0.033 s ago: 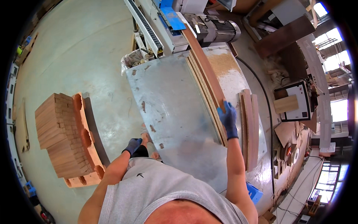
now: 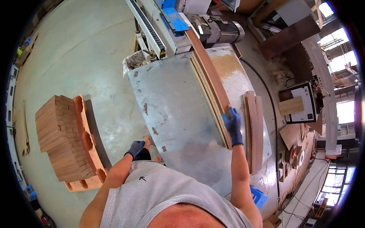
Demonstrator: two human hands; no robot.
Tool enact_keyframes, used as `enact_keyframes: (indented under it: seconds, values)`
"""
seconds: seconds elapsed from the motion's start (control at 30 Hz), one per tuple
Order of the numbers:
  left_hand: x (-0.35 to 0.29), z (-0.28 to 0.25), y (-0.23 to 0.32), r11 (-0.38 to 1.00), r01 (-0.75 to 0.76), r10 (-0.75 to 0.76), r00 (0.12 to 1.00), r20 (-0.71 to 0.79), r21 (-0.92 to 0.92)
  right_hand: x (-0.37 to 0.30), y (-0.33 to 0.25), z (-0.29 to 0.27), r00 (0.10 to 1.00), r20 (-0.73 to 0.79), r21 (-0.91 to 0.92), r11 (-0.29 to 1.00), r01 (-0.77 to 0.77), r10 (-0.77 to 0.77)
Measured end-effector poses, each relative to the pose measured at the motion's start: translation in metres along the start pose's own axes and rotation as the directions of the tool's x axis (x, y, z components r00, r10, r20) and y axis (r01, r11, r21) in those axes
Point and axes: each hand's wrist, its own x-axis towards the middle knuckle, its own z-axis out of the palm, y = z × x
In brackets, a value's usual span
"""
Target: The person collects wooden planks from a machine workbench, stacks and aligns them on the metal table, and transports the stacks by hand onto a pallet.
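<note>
Our right hand [image 2: 233, 125] at near end of brown board [image 2: 215, 79], which runs over metal table [image 2: 167, 102] to blue guard [image 2: 176, 21]; gripping or resting, can't tell. Left hand [image 2: 135, 148] curled at our side, contents hidden. We'd best keep board level, straight, fingers clear of strips [image 2: 205, 86] alongside

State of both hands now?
Left hand: curled closed, nothing visible in it.
Right hand: on near end of brown board; can't tell if gripping.
</note>
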Motion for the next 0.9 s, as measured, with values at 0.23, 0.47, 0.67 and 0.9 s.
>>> enact_keyframes:
  seconds: [0.23, 0.47, 0.67, 0.9]
  values:
    - [0.005, 0.009, 0.005, 0.996, -0.092, 0.092, 0.996, 0.013, 0.018, -0.101, 0.019, -0.052, 0.998, 0.036, 0.068, 0.997, -0.045, 0.043]
    - [0.010, 0.017, 0.011, 0.991, -0.095, 0.089, 0.994, 0.062, 0.096, -0.135, 0.018, -0.076, 0.999, 0.025, 0.048, 0.998, -0.050, 0.049]
    - [0.017, 0.017, 0.002, 0.991, -0.107, 0.104, 0.993, 0.048, 0.074, -0.118, 0.005, -0.080, 0.999, 0.006, -0.132, 0.991, -0.033, 0.034]
    - [0.015, 0.013, 0.003, 0.986, -0.131, 0.128, 0.991, 0.040, 0.100, 0.006, -0.042, -0.037, 0.976, -0.214, -0.039, 0.999, 0.024, -0.032]
